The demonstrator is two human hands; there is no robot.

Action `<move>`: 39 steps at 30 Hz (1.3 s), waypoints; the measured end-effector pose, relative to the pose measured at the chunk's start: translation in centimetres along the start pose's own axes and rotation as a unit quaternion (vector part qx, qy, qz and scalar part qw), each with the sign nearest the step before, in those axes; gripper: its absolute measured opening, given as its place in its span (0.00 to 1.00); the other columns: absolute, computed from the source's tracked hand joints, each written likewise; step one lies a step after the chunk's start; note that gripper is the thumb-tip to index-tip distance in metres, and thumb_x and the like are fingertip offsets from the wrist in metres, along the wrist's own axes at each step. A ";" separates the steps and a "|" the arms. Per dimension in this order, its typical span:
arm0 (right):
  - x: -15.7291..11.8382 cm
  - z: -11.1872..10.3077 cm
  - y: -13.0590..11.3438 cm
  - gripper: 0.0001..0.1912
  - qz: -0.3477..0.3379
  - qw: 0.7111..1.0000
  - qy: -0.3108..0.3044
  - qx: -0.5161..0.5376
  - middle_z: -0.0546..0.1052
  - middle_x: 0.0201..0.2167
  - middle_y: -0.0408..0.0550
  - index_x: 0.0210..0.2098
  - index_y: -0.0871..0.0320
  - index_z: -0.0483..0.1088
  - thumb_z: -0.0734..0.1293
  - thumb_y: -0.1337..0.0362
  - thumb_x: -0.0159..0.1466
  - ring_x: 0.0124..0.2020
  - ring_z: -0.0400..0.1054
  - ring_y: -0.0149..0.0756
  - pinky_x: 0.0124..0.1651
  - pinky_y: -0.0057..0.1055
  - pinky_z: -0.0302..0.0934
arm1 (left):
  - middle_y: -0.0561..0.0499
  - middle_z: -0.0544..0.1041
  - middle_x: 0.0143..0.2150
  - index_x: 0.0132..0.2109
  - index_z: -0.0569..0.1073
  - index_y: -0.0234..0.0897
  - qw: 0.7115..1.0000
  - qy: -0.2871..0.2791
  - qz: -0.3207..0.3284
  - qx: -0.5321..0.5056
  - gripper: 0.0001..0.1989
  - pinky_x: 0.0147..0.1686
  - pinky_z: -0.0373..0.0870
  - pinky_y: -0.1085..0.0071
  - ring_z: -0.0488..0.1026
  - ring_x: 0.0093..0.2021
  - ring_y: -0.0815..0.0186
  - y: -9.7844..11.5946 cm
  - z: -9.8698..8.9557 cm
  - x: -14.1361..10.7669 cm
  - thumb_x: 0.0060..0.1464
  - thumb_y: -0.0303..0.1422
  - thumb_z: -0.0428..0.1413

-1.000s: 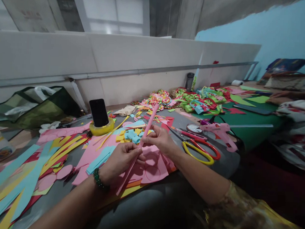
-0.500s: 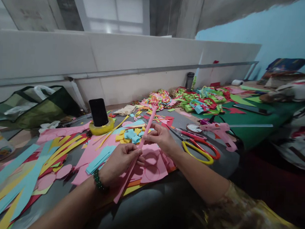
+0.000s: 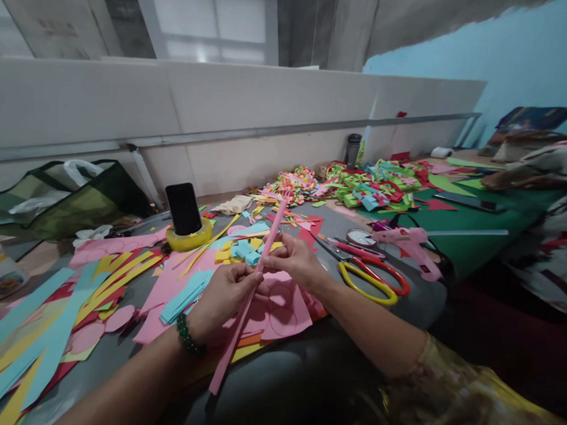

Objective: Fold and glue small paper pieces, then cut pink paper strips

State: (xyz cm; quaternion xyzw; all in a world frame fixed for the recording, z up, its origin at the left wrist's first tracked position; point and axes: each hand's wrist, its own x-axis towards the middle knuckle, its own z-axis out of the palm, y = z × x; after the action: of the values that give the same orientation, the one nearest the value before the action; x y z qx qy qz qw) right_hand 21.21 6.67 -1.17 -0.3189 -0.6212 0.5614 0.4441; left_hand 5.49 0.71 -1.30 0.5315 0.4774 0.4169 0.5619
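Note:
A long, narrow pink strip slants across the middle of the view, its lower end over the table's near edge. My left hand, with a green bead bracelet at the wrist, pinches it near its middle. Just above, my right hand pinches the same strip, the two hands almost touching. Pink sheets with drawn circles lie beneath the hands. Behind them are small blue and yellow paper pieces. A stack of light blue strips rests left of my left hand.
Scissors with yellow and red handles and a pink glue gun lie to the right. A phone stands in a yellow tape roll. Coloured strips cover the left side. Another person's hand is at the far right.
The pink strip has shifted down and slightly left. My right hand has moved a little down and left along with it, closer to my left hand.

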 end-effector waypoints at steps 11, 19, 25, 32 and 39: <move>-0.2 0.2 0.0 0.22 -0.002 0.999 -0.005 -0.035 0.76 0.20 0.39 0.40 0.60 0.64 0.73 0.66 0.47 0.23 0.71 0.32 0.30 0.28 0.64 | 0.45 0.79 0.26 0.28 0.70 0.33 1.000 0.007 0.008 0.008 0.17 0.23 0.73 0.73 0.79 0.26 0.61 -0.1 0.2 0.3 0.46 0.45 0.60; -0.1 -0.1 -0.2 0.23 0.008 0.999 0.023 0.024 0.77 0.21 0.39 0.39 0.59 0.65 0.74 0.66 0.46 0.22 0.70 0.30 0.31 0.28 0.64 | 0.46 0.79 0.25 0.30 0.69 0.33 1.000 -0.009 0.000 0.011 0.17 0.22 0.75 0.68 0.77 0.23 0.62 -0.1 0.1 0.0 0.47 0.45 0.59; -0.2 0.1 0.0 0.21 -0.004 1.000 0.010 -0.009 0.76 0.19 0.38 0.39 0.60 0.64 0.73 0.66 0.47 0.21 0.69 0.29 0.28 0.27 0.62 | 0.45 0.79 0.26 0.29 0.70 0.32 1.000 0.008 0.009 0.003 0.18 0.25 0.73 0.72 0.78 0.27 0.61 -0.2 0.3 0.4 0.44 0.45 0.61; -0.1 -0.1 0.0 0.24 0.003 0.999 0.031 0.017 0.76 0.19 0.37 0.39 0.59 0.65 0.75 0.65 0.44 0.21 0.70 0.30 0.29 0.28 0.63 | 0.46 0.79 0.24 0.28 0.69 0.34 1.000 -0.024 0.006 0.003 0.18 0.20 0.71 0.71 0.78 0.24 0.60 0.0 0.2 0.1 0.46 0.46 0.60; -0.3 -0.1 -0.2 0.22 0.006 0.999 0.043 0.013 0.76 0.19 0.38 0.38 0.59 0.65 0.75 0.64 0.46 0.20 0.69 0.29 0.30 0.29 0.64 | 0.46 0.79 0.25 0.29 0.70 0.33 1.000 -0.017 -0.002 0.004 0.18 0.24 0.72 0.72 0.77 0.25 0.63 0.1 0.2 0.1 0.44 0.46 0.61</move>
State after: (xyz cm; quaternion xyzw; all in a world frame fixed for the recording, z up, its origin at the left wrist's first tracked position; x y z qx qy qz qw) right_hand 21.42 6.37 -1.01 -0.3408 -0.5925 0.5574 0.4713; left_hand 5.73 0.73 -1.23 0.5396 0.4705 0.4044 0.5691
